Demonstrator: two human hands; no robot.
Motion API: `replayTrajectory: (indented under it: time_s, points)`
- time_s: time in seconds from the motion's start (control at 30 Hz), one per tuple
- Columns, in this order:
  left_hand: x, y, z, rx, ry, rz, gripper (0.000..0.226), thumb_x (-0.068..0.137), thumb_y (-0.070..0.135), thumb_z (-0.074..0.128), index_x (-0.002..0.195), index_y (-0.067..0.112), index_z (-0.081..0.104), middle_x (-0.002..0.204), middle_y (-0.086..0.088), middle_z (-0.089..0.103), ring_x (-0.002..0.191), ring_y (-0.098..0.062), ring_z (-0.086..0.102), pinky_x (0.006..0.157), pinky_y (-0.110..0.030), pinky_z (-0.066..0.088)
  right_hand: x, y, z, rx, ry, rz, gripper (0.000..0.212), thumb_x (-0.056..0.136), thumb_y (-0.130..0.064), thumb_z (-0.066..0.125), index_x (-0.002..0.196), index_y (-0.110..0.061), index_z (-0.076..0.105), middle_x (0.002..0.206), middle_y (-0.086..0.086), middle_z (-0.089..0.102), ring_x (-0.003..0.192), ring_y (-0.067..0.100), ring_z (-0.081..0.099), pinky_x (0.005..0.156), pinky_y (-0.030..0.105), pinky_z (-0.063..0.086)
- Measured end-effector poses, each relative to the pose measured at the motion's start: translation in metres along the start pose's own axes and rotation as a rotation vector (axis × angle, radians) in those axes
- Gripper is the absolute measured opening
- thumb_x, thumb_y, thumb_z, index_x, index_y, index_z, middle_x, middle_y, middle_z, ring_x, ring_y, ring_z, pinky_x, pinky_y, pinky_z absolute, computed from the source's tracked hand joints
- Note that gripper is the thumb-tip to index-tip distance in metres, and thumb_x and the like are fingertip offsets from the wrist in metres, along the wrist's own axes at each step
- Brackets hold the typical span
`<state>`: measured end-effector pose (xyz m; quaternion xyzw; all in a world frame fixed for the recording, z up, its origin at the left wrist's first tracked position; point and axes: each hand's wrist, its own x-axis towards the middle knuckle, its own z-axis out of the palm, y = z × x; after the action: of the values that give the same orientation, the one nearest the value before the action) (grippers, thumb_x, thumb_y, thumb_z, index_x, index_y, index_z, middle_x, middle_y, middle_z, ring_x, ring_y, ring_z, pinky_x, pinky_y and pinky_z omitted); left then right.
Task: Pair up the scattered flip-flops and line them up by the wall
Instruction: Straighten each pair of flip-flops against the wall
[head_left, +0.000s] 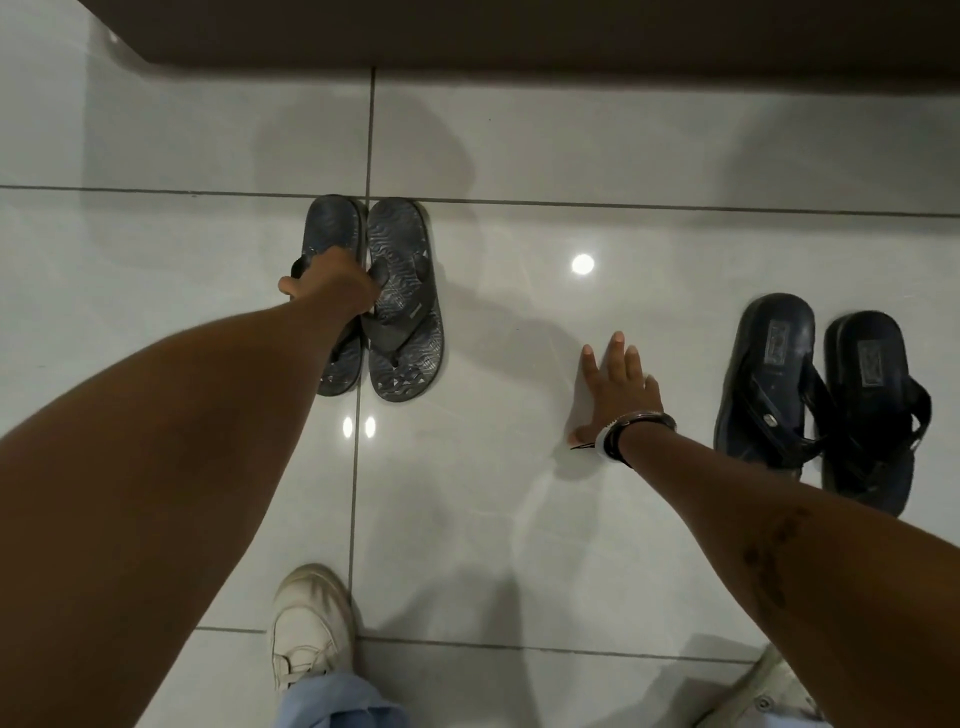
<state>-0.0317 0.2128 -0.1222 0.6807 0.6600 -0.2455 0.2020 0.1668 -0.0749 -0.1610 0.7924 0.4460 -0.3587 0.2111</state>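
Nearest, white sneakers (309, 629) planted on the tile floor (519, 545); further out, right hand (618, 395) spread flat on bare tile, fingers wide, holding nothing, just beside the dark blue pair (815, 400) lying roughly side by side to its right. Beyond, left hand (332, 283) closed on the straps of the grey pair (382, 296), soles touching, long axes pointing toward the brown wall (571, 36), well short of it. Probably a forward push next.

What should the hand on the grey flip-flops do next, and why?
Probably slide the grey wavy-patterned flip-flop pair forward: the left hand grips their straps, they lie side by side, and bare white floor tiles separate them from the dark brown wall base.
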Motion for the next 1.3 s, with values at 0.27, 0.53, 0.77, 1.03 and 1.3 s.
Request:
replayTrajectory:
  time_s: [0.27, 0.53, 0.77, 1.03, 1.3]
  points:
    - [-0.031, 0.006, -0.006, 0.148, 0.220, 0.092, 0.042, 0.087, 0.049, 0.057, 0.076, 0.009, 0.058, 0.077, -0.013, 0.063, 0.105, -0.039, 0.061, 0.116, -0.067, 0.005, -0.012, 0.010, -0.020, 0.115, 0.015, 0.003, 0.123, 0.061, -0.066, 0.071, 0.149, -0.023, -0.004, 0.160, 0.010, -0.008, 0.144, 0.031, 0.009, 0.115, 0.059, 0.003]
    - [-0.114, 0.132, 0.071, 0.144, 0.228, 0.756, 0.080, 0.095, 0.048, 0.049, 0.155, 0.006, 0.017, 0.161, -0.024, 0.018, 0.149, -0.034, 0.020, 0.119, -0.053, 0.007, -0.024, 0.129, -0.020, 0.336, 0.491, 0.528, 0.055, 0.090, -0.038, 0.046, 0.136, -0.010, 0.040, 0.145, 0.015, 0.038, 0.129, 0.032, 0.035, 0.107, 0.054, 0.022]
    - [-0.184, 0.232, 0.160, 0.355, 0.007, 0.717, 0.083, 0.097, 0.056, 0.035, 0.156, 0.006, 0.005, 0.164, -0.022, 0.001, 0.152, -0.034, 0.003, 0.122, -0.052, 0.002, -0.032, 0.226, 0.013, 0.321, 0.173, 0.797, 0.027, 0.081, -0.036, 0.058, 0.097, -0.015, 0.064, 0.107, 0.013, 0.065, 0.113, 0.037, 0.052, 0.108, 0.060, 0.017]
    - [-0.195, 0.246, 0.172, 0.378, -0.123, 0.588, 0.096, 0.093, 0.059, 0.045, 0.154, -0.002, 0.004, 0.163, -0.023, -0.004, 0.151, -0.035, 0.007, 0.122, -0.048, 0.009, -0.034, 0.239, 0.000, 0.506, 0.263, 0.792, 0.015, 0.068, -0.022, 0.070, 0.065, -0.016, 0.057, 0.067, 0.007, 0.062, 0.076, 0.030, 0.060, 0.097, 0.048, 0.034]
    - [-0.194, 0.253, 0.173, 0.388, -0.159, 0.564, 0.098, 0.093, 0.060, 0.045, 0.153, -0.005, 0.003, 0.162, -0.026, -0.006, 0.150, -0.038, 0.007, 0.122, -0.047, 0.012, 0.005, 0.266, -0.064, 0.504, 0.443, 0.665, 0.021, 0.069, -0.016, 0.073, 0.087, -0.016, 0.064, 0.082, 0.007, 0.070, 0.086, 0.030, 0.064, 0.099, 0.052, 0.036]
